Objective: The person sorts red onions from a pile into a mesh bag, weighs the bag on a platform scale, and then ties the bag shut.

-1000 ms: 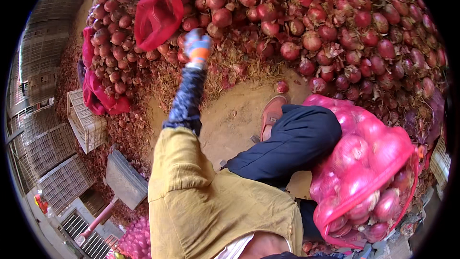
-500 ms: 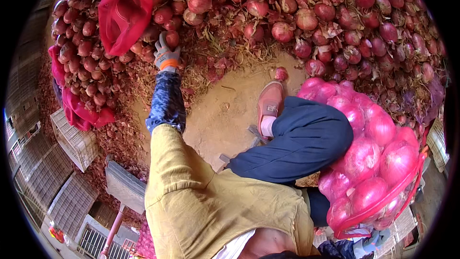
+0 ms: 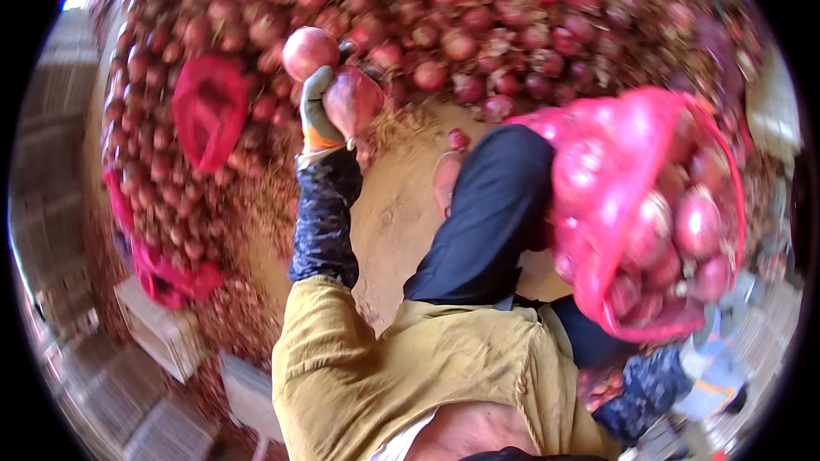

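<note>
Above the bare ground (image 3: 389, 213), in front of the onion heap (image 3: 478, 13), the gloved left hand (image 3: 317, 111) has its grip filled with two red onions. One, the round onion (image 3: 309, 53), sits at the top of the grip; the other, the pointed onion (image 3: 354, 104), lies along its right side, a gloved digit between them. Lower right, the gloved right hand (image 3: 711, 377) is just below the pink net bag (image 3: 598, 277); whether its grip is closed on anything, I cannot tell.

Left hand (image 3: 316, 102) wears grey glove (image 3: 311, 116), orange cuff (image 3: 319, 138); behind it, blue camouflage sleeve (image 3: 328, 218), then tan garment (image 3: 410, 358); farther off, navy trousers (image 3: 489, 209).
</note>
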